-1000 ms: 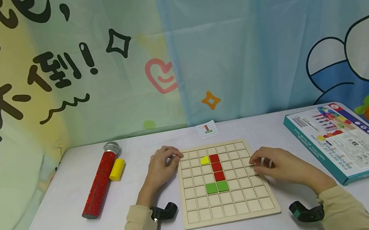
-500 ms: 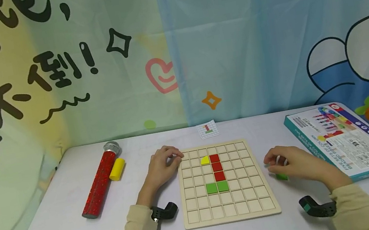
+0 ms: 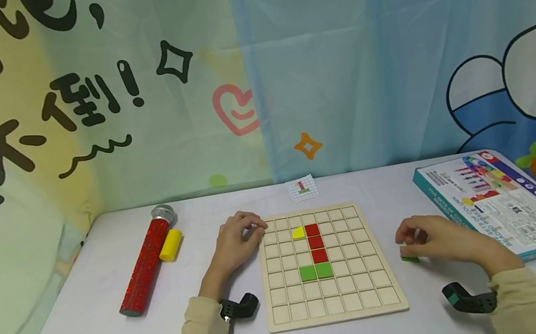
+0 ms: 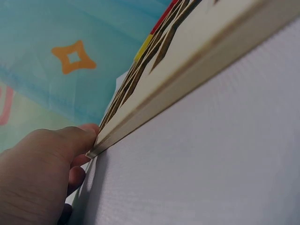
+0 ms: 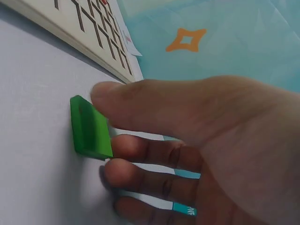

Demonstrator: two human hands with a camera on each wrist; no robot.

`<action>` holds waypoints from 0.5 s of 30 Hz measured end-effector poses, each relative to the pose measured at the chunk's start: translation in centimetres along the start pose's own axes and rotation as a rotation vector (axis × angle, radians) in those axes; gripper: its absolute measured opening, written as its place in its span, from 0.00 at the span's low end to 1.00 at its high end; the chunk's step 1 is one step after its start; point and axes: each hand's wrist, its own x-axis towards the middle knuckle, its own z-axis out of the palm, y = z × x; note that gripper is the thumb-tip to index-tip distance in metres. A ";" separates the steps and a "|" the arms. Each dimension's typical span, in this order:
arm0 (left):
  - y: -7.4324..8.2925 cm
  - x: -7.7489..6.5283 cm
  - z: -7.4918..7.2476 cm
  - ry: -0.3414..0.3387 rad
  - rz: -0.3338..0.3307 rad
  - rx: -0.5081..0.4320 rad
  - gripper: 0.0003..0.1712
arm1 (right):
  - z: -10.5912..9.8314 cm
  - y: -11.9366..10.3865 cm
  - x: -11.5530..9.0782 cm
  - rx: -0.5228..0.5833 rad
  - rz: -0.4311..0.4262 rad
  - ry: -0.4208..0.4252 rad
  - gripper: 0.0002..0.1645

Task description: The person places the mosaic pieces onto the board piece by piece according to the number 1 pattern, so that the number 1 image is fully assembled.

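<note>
My left hand (image 3: 238,242) holds the upper left corner of a wooden grid board (image 3: 287,312); the left wrist view shows the thumb and bent fingers (image 4: 77,177) at that corner. A yellow piece (image 3: 298,233), a column of three red squares (image 3: 316,241) and two green squares (image 3: 316,272) sit in its cells. To the right of the board, my right hand (image 3: 436,236) has bent fingers around a small green square tile (image 5: 89,131) at the table. Thumb and index finger pinch it, and the thumb covers one corner. Whether it is off the cloth, I cannot tell.
A small pattern card (image 3: 302,188) lies behind the board. At left are a red microphone (image 3: 144,270) and a yellow cylinder (image 3: 171,246). A flat game box (image 3: 508,203) lies right of my right hand. A printed curtain (image 3: 315,64) hangs behind the table.
My right hand has moved right, from the board's right edge to the green tile beside it, and its thumb now covers more of the tile. The left hand has stayed put.
</note>
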 end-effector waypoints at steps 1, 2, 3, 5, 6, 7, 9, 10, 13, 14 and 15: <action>0.0 0.0 0.0 0.004 0.004 0.003 0.04 | 0.0 0.1 0.0 0.003 0.000 -0.004 0.16; 0.1 0.0 0.0 0.003 0.003 0.002 0.04 | -0.1 0.2 -0.1 0.010 0.000 -0.009 0.17; 0.1 0.0 -0.1 0.002 0.001 0.000 0.04 | -0.1 0.2 -0.1 0.018 0.000 -0.017 0.18; 0.2 0.1 -0.1 -0.003 -0.005 0.001 0.04 | -0.1 0.3 -0.2 0.038 0.008 -0.036 0.19; 0.2 0.1 -0.1 -0.006 -0.009 0.001 0.04 | -0.2 0.4 -0.2 0.048 0.016 -0.046 0.20; 0.2 0.1 -0.1 -0.010 -0.014 -0.001 0.04 | -0.2 0.4 -0.2 0.059 0.027 -0.056 0.21; 0.1 0.1 -0.1 -0.019 -0.025 0.000 0.04 | -0.3 0.4 -0.3 0.077 0.049 -0.075 0.22; 0.1 0.2 -0.1 -0.022 -0.028 0.002 0.04 | -0.3 0.4 -0.3 0.082 0.061 -0.081 0.23; 0.0 0.1 -0.1 -0.029 -0.035 0.008 0.04 | -0.2 0.2 -0.3 0.091 0.080 -0.089 0.24; 0.0 0.1 -0.1 -0.030 -0.035 0.011 0.04 | -0.2 0.0 -0.3 0.087 0.086 -0.087 0.24; -0.1 0.1 0.0 -0.030 -0.035 0.014 0.04 | -0.1 -0.2 -0.3 0.082 0.088 -0.082 0.24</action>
